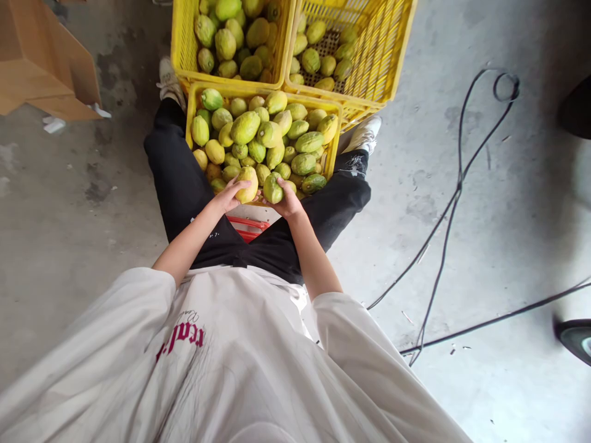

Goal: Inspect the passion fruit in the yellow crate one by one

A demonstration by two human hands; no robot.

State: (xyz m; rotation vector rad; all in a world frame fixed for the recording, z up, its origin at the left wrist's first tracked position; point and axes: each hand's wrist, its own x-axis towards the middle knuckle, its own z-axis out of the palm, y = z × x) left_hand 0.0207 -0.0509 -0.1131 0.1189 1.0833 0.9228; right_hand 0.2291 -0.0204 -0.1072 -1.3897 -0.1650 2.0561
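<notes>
My left hand (229, 196) is closed around a yellow oval fruit (247, 184) with a faint green tint. Close beside it, my right hand (289, 202) grips a greener oval fruit (273, 189). Both fruits are held over the near edge of a yellow plastic crate (336, 144) standing between my legs. That crate is heaped with several green and yellow oval fruits (245, 127), whose exact kind I cannot tell. Some fingertips are hidden beneath the held fruits.
Behind stand two more yellow crates: the left one (179, 43) well filled with fruit, the right one (376, 49) holding fewer. An opened cardboard box (41, 61) lies at upper left. A black cable (455, 200) loops across the concrete floor at right. Something red (249, 227) shows between my thighs.
</notes>
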